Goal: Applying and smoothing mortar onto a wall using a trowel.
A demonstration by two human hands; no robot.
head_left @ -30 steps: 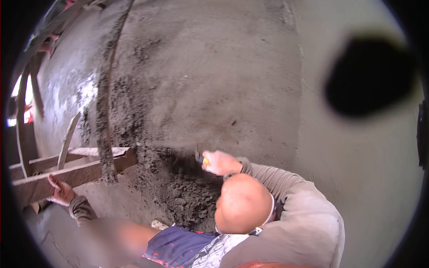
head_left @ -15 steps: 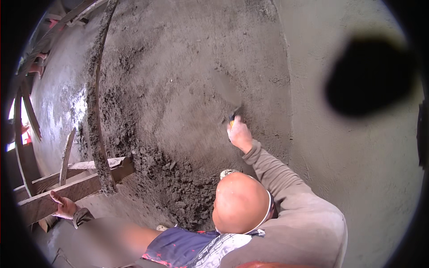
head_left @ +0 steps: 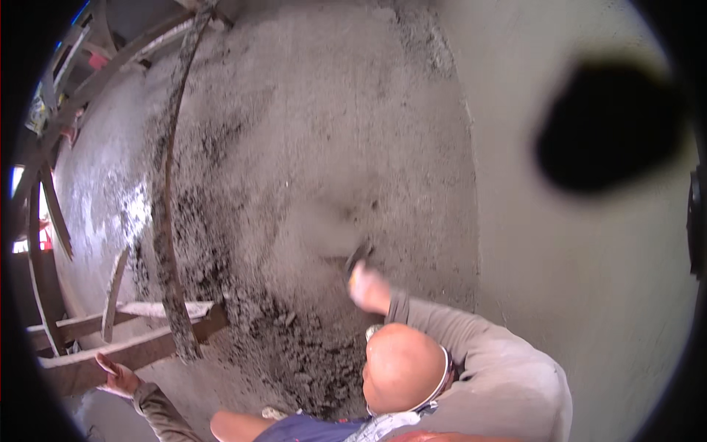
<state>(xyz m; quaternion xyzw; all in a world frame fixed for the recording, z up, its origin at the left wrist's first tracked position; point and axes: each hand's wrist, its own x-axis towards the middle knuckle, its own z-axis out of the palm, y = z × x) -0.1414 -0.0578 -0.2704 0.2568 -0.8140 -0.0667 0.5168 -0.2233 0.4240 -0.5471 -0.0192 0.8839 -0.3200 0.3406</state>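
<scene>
My right hand (head_left: 370, 289) is closed round the handle of a trowel (head_left: 359, 255) in front of a rough grey mortar wall (head_left: 317, 132). Motion blurs the trowel's blade, which seems to lie against the mortar just above and left of the hand. At the lower left my left hand (head_left: 121, 381) grips a wooden beam (head_left: 143, 350), a digit along its face, the other fingers partly hidden. Between my arms show my bare knee (head_left: 405, 368) and dark blue shorts (head_left: 313, 427). Crumbly wet mortar (head_left: 302, 353) lies beyond the knee.
A mortar-crusted upright strip (head_left: 168, 214) crosses the wall left of centre. Wooden framing (head_left: 44, 272) stands at the far left. Smooth plaster (head_left: 530, 295) covers the right side. A dark blurred blob (head_left: 610, 125) hides part of the upper right.
My right hand and the trowel have come down and left across the wall. The whole view has shifted, so the beam and my left hand appear lower. Both holds are kept.
</scene>
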